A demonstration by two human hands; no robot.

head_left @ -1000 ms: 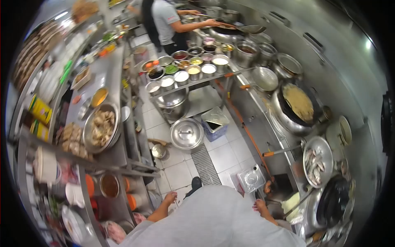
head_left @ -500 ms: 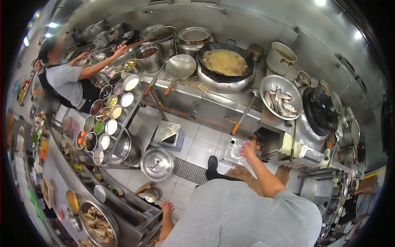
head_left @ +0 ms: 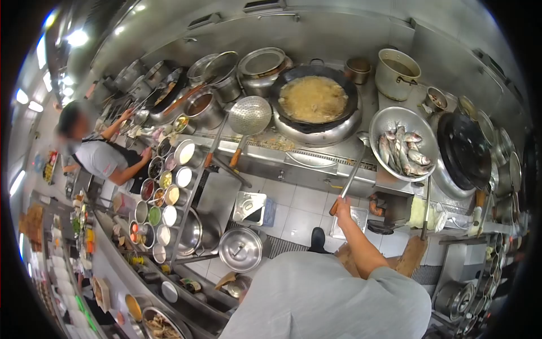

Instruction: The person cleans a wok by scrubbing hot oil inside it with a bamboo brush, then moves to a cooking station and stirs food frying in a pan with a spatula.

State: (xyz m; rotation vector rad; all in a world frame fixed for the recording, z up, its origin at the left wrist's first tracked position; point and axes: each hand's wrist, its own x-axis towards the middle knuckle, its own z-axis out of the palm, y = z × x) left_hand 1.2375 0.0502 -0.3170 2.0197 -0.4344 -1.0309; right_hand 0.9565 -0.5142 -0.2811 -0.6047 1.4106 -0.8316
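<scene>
My right hand (head_left: 342,209) is closed around the wooden grip of a long-handled ladle (head_left: 353,176). Its metal shaft slants up to the stove edge, and the head lies beside the large metal bowl (head_left: 377,164) of whole raw fish (head_left: 404,151). My left hand is out of sight, beyond or behind my grey shirt. Left of the ladle, a black wok (head_left: 275,107) holds bubbling yellowish oil (head_left: 312,97). A perforated strainer (head_left: 249,115) with a wooden handle rests on the counter left of the wok.
A second wok (head_left: 472,157) stands right of the fish. Several ingredient tins (head_left: 170,196) fill a rack at left. A lidded pot (head_left: 241,248) and a metal can (head_left: 249,208) stand on the floor. Another person (head_left: 107,152) works at the left stove.
My right hand has gone from open above the floor to closed on the ladle's grip. The left hand has dropped out of view. The camera view has shifted, and the co-worker's arm is lower.
</scene>
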